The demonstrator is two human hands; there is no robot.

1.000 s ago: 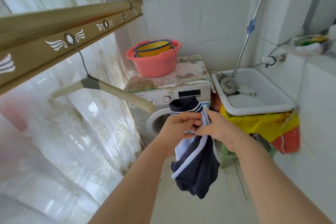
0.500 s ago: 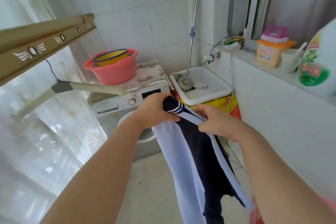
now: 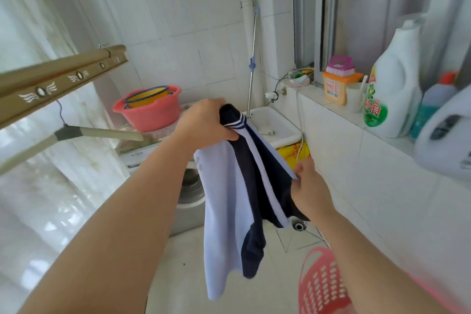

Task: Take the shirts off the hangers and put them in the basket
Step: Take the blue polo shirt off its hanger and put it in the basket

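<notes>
Closest to us, down below the shirt [image 3: 224, 211] and a bit to its right, is the pink basket [image 3: 321, 288] on the floor (we see only a piece of it at the bottom edge). We think we are at the putting-in step for this shirt. It is off its hanger and hangs in the air in our two hands, above the basket and not in it yet.

Our right hand [image 3: 308, 191] pinches the right edge of the shirt, about halfway down, with fingers curled on the cloth. Higher up, our left hand [image 3: 204, 122] grips the top of the shirt, fingers wrapped tight round the dark collar with its white stripes.

The shirt is soft and floppy. It is pale blue with dark blue parts and a white stripe, and it hangs long and loose, folded on itself.

Next, we guess, both hands need to go down and to the right of where the shirt is now. Then they let go over the basket, so that no end flops outside.

Farther off, left of the shirt, a bare hanger [image 3: 107, 133] hangs from the rail [image 3: 58, 79].
</notes>
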